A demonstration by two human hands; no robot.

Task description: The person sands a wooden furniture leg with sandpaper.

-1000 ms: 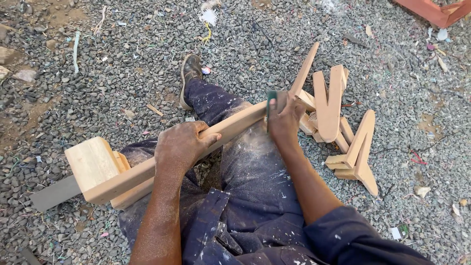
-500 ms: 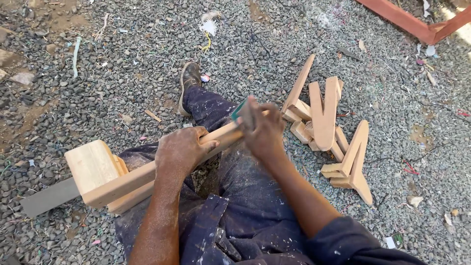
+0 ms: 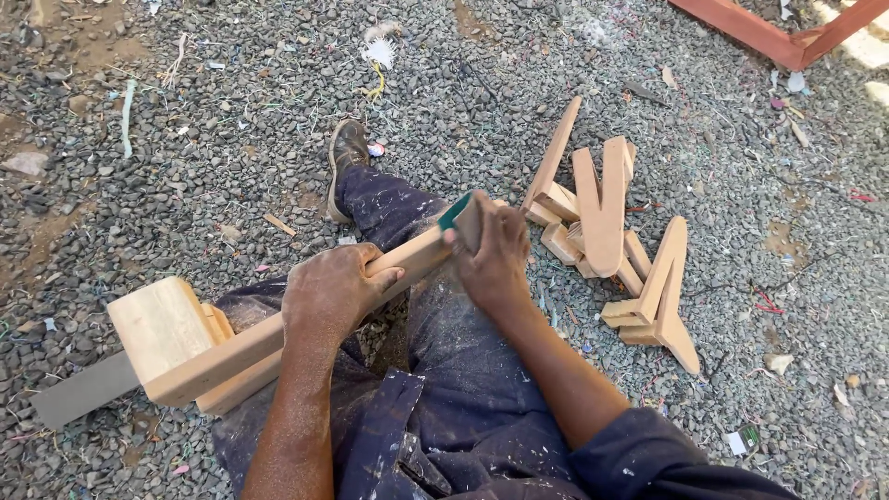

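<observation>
Seated on grey gravel (image 3: pixel 231 111), a person's dusty left hand (image 3: pixel 331 294) clamps a long pale wooden bar (image 3: pixel 278 338) across paint-flecked trousers; the right hand (image 3: pixel 495 255) is closed around a green-backed sanding block (image 3: pixel 460 218). Cut wooden pieces (image 3: pixel 611 231) lie at three o'clock.

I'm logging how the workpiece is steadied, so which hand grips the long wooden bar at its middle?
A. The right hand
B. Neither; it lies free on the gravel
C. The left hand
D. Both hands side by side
C: the left hand wraps around the bar mid-length over the lap, while the right hand presses a green-backed sanding pad against the bar's far end.
</observation>
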